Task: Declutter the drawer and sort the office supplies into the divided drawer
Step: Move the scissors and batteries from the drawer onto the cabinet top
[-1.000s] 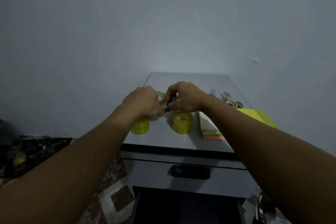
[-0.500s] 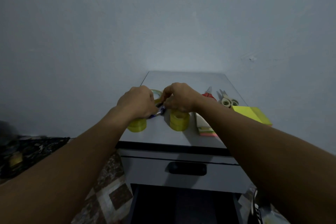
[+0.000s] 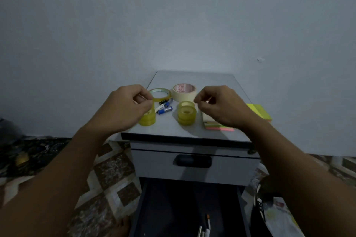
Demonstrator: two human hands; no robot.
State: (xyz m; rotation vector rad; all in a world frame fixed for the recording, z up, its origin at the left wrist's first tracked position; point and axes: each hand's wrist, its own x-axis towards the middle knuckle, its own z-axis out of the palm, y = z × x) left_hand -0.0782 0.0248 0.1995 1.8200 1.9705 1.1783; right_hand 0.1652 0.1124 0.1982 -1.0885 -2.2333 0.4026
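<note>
Nearest to us, the lower drawer [image 3: 173,208] stands pulled out, dark inside, with a few pens [image 3: 207,223] lying at its near end. Above it the upper drawer [image 3: 154,165] is closed, its dark handle [image 3: 194,160] in the middle of the front.

On the cabinet top [image 3: 192,79], near the front edge, we see a stack of sticky notes [image 3: 217,127] at the right and a yellow pad [image 3: 260,111] further right. Two stacks of yellow tape rolls stand apart: the left stack [image 3: 148,120] and the right stack [image 3: 186,114].

The left hand [image 3: 127,106] hovers over the left stack and hides part of it. Its fingers are curled toward the thumb, with nothing visible in them. The right hand [image 3: 221,106] hovers just right of the right stack, curled the same way, and we see nothing held.

Between the hands lie several batteries [image 3: 164,109]. Behind them sit a clear tape ring [image 3: 163,98] and a masking tape roll [image 3: 184,95], side by side, then the bare wall [image 3: 173,15].
</note>
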